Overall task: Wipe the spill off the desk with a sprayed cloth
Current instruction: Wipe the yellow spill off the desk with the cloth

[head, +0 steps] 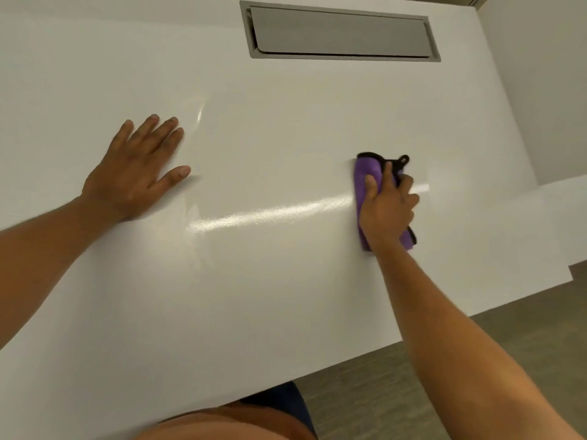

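The white desk fills most of the view. My right hand presses a folded purple cloth with black trim flat on the desk at the right of centre; my fingers curl over it and hide its middle. A shiny wet streak runs leftward from the cloth across the desk. My left hand lies flat on the desk at the left, fingers spread, holding nothing. No distinct spill is visible apart from the wet sheen.
A grey metal cable flap is set into the desk at the far centre. The desk's right edge steps in near a second white surface. Grey floor shows below the desk's near edge at the lower right.
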`<state>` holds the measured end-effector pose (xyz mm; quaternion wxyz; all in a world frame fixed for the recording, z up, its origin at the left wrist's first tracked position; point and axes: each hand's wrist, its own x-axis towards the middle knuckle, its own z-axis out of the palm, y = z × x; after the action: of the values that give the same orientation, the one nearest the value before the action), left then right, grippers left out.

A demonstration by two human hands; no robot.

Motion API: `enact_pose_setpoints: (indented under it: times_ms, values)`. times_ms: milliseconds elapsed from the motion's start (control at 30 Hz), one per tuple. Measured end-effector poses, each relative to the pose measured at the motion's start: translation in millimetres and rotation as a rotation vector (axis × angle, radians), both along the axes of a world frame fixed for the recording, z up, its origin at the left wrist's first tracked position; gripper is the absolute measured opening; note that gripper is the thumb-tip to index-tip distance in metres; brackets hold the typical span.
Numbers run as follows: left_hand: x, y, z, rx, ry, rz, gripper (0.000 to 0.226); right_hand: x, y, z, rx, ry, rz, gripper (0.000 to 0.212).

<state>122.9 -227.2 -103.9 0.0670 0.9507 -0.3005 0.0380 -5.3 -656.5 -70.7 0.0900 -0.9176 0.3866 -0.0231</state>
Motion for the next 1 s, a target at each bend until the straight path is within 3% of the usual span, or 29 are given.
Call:
enact_pose_setpoints:
  times_ms: [200,333,400,500,600,700,833,1000]
  values:
    - [0,1,1,0.009,-0.010,-0.011,0.077,-31,163,-5,-0.002,0.064,0.445,0.062]
    - [2,0,0,0.010,0.010,-0.002,0.079,-115,171,1,-0.006,0.062,0.784,0.058]
    - [3,2,-2,0.019,0.027,-0.004,0.079,-144,131,2,-0.015,0.048,0.755,0.057]
    - [2,2,-3,0.020,0.056,-0.001,0.078,-143,49,6,-0.007,0.031,0.448,0.059]
    - [1,0,-3,0.020,0.063,0.003,0.078,-94,-28,10,0.034,0.003,0.139,0.060]
    - [1,1,0,0.033,0.055,-0.006,0.079,-16,-69,9,0.001,-0.021,0.033,0.057]
    - [0,-1,5,0.055,0.042,-0.006,0.079,84,-42,3,0.004,-0.031,0.032,0.059]
    - [-2,0,10,0.056,0.099,-0.004,0.078,118,81,-2,0.012,-0.010,0.358,0.059]
